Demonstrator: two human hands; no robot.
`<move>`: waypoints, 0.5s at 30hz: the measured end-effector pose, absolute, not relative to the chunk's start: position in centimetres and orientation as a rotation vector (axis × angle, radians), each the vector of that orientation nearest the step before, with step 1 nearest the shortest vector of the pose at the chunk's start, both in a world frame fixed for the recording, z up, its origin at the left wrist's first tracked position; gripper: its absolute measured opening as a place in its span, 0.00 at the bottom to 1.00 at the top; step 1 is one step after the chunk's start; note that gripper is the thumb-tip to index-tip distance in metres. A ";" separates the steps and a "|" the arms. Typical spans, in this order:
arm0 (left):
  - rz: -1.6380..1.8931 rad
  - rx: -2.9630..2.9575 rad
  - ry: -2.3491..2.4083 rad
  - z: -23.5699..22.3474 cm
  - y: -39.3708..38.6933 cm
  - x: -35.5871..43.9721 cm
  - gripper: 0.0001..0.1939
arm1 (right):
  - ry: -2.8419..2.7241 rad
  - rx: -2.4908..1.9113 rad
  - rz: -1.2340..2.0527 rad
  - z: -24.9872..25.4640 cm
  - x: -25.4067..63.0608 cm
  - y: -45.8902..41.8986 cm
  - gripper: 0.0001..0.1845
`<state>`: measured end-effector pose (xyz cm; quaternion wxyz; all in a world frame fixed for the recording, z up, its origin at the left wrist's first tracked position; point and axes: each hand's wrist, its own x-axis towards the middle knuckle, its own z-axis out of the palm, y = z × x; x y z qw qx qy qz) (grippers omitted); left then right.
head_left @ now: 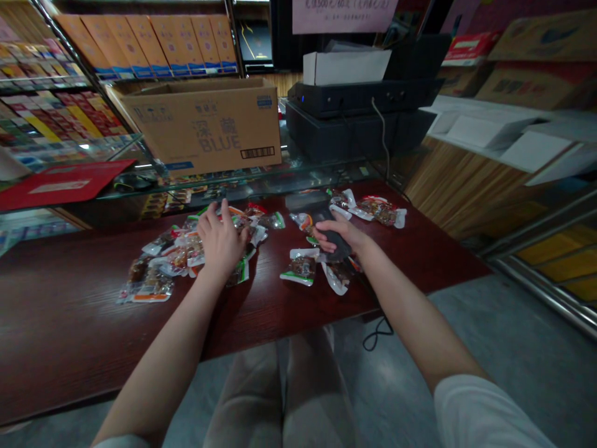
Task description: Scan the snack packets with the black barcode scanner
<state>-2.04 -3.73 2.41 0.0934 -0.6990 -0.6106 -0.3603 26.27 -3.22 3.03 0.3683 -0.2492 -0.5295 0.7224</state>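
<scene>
My left hand (pixel 220 241) rests on a heap of small clear snack packets (pixel 184 254) with brown food inside, on the left half of the dark red table. Its fingers are spread over the packets. My right hand (pixel 342 235) is wrapped around the handle of a dark handheld barcode scanner (pixel 337 246), whose head points away from me. Just below the scanner lie a green-edged packet (pixel 301 267) and a white-edged packet (pixel 336 277). More packets (pixel 380 210) lie beyond my right hand, near the table's far edge.
A cardboard box (pixel 205 127) stands on the glass counter behind the table (pixel 60 298). Right of it is a black cash drawer (pixel 336 134) with a cable. A red folder (pixel 60 183) lies at the left. A loose cable (pixel 377 336) hangs below the table's front edge.
</scene>
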 end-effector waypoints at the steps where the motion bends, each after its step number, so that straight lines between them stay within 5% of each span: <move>1: -1.089 -2.105 -1.753 2.4 -3.8 -1.8 0.31 | -1.354 -0.639 1.847 3.0 26.3 -3.2 0.13; 5: -0.960 -2.661 -1.537 1.8 -4.7 0.5 0.24 | -1.349 -0.658 1.812 2.8 26.5 -2.7 0.15; 11: -0.503 -3.024 -1.645 0.5 -6.3 4.1 0.35 | -1.296 -0.711 1.745 2.8 27.4 -2.2 0.16; 15: -0.442 -3.068 -1.630 0.5 -6.1 4.2 0.19 | -1.273 -0.706 1.702 3.4 27.8 -2.3 0.16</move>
